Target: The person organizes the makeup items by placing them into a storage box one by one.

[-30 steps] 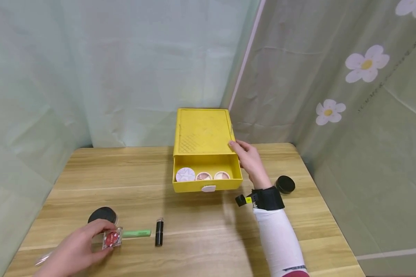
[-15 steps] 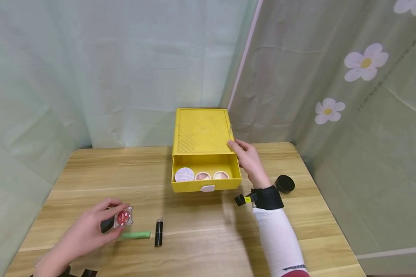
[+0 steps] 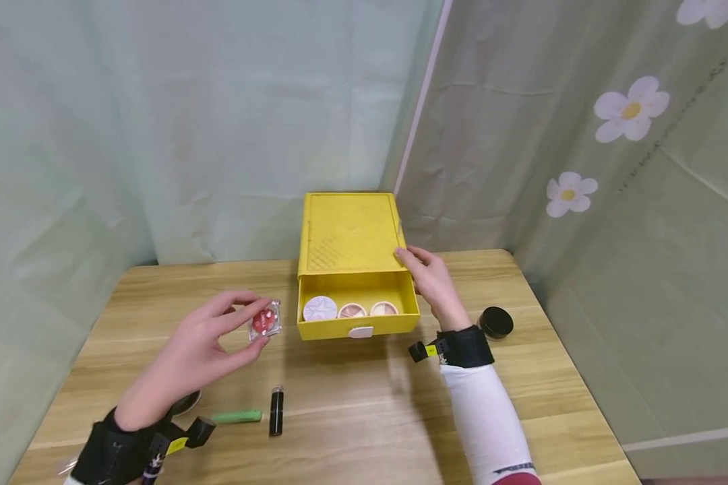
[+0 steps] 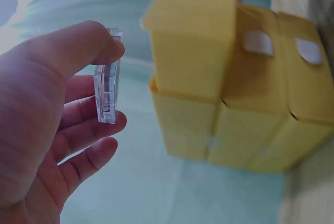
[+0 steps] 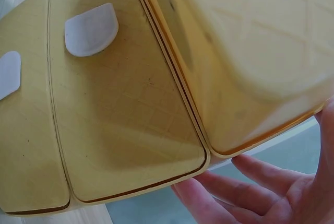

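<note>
My left hand [image 3: 197,343] pinches a small clear square case [image 3: 263,320] with a red label between thumb and fingers, just left of the yellow drawer cabinet [image 3: 350,229]. Seen edge-on in the left wrist view, the clear case [image 4: 108,80] looks thin and transparent. The cabinet's top drawer [image 3: 327,330] is pulled out. Inside it sit a round lilac compact [image 3: 319,308] and two round pans of powder [image 3: 352,310]. My right hand [image 3: 435,283] rests against the cabinet's right side, thumb on the top edge. In the right wrist view its fingers [image 5: 261,174] reach along the side wall.
Two lower drawers [image 5: 125,98] are closed. On the wooden table stand a black lipstick tube [image 3: 276,411], a green stick [image 3: 238,417] and a round black container [image 3: 187,403] partly behind the left wrist. A black jar [image 3: 496,322] stands by the right wrist. Curtains hang behind.
My left hand has lifted the clear case from beside the green stick and carried it up and right, close to the drawer. My right hand stays on the cabinet.
</note>
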Demonstrator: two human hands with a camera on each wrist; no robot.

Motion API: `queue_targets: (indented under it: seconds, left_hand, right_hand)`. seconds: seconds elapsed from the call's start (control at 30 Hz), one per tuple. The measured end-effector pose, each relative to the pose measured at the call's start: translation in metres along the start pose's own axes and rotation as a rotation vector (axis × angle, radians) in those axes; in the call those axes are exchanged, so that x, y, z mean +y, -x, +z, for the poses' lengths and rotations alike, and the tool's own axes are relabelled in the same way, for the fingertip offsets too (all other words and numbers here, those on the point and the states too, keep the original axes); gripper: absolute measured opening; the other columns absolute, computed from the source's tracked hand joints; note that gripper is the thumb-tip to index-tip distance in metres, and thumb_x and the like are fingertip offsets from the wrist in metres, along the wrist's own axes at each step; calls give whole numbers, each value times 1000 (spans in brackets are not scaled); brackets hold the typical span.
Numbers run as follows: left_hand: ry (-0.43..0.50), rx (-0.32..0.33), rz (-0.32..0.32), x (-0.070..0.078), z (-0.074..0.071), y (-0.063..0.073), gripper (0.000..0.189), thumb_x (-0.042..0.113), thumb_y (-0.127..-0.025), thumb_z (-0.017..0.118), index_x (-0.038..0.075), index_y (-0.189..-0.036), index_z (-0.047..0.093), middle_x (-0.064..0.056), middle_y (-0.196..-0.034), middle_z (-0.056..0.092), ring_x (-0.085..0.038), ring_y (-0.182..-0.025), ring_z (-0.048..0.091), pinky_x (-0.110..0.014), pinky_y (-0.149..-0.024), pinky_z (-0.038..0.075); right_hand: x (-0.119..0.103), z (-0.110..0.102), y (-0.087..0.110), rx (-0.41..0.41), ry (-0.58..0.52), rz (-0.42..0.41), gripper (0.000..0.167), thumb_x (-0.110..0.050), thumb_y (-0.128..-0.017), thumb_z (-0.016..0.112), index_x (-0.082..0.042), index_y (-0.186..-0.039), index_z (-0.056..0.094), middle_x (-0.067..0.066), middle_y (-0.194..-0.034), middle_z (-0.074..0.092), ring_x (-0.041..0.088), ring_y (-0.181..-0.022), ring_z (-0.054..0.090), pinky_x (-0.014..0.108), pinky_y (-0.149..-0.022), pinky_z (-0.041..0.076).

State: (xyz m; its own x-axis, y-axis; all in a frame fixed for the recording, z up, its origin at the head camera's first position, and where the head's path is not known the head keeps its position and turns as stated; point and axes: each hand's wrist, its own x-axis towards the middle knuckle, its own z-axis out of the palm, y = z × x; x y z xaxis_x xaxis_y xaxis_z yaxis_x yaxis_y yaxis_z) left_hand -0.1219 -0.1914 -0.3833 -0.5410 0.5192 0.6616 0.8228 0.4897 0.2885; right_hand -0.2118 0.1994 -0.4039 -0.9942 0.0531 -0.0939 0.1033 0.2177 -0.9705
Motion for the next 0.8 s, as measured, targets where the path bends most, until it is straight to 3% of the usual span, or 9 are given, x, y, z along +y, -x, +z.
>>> queue_targets:
  seconds: [0.17,0.27,0.33,0.47,0.67,0.8]
  left_hand:
    - [42,24,109,9,7,-33,53,45,-105,62,1,-130,75,-9,-123,69,-21,-98,68,-20,-79,53]
    - [65,11,124,14,13,-49,47,34,-101,72,0,-132,74,-11,-124,69,-23,-101,68,-24,-83,54]
    - [66,-2,119,17,18,-57,47,22,-93,83,-2,-133,73,-12,-124,68,-24,-102,68,-26,-84,56]
    - [56,-53,71,26,29,-73,54,6,-78,93,-2,-129,75,-10,-121,70,-22,-99,69,-34,-80,60]
    - [21,-184,-69,39,42,-98,43,18,-84,94,8,-124,80,-4,-116,73,-18,-94,68,-34,-76,59]
    - [4,-218,-124,45,51,-111,41,21,-82,96,8,-119,83,-5,-112,73,-21,-95,67,-35,-78,59]
  right_hand:
    - [0,1,1,-5,4,-7,79,-60,-99,69,-9,-158,53,14,-153,56,33,-131,60,57,-103,54]
    - [0,2,1,-9,-1,-6,80,-60,-99,69,-9,-158,53,14,-153,56,34,-131,60,57,-103,54]
    - [1,3,0,-11,-4,-7,80,-60,-99,69,-9,-158,53,14,-154,56,33,-131,60,57,-103,54]
    - [2,3,-2,-16,1,-9,81,-61,-99,69,-9,-158,53,14,-154,56,34,-131,60,57,-103,54]
    - [1,4,-3,-8,5,-1,80,-61,-99,69,-9,-158,53,14,-154,56,33,-131,60,56,-103,55]
    - [-1,5,-2,-7,9,-2,80,-61,-99,69,-9,-158,53,14,-154,56,33,-131,60,55,-102,55]
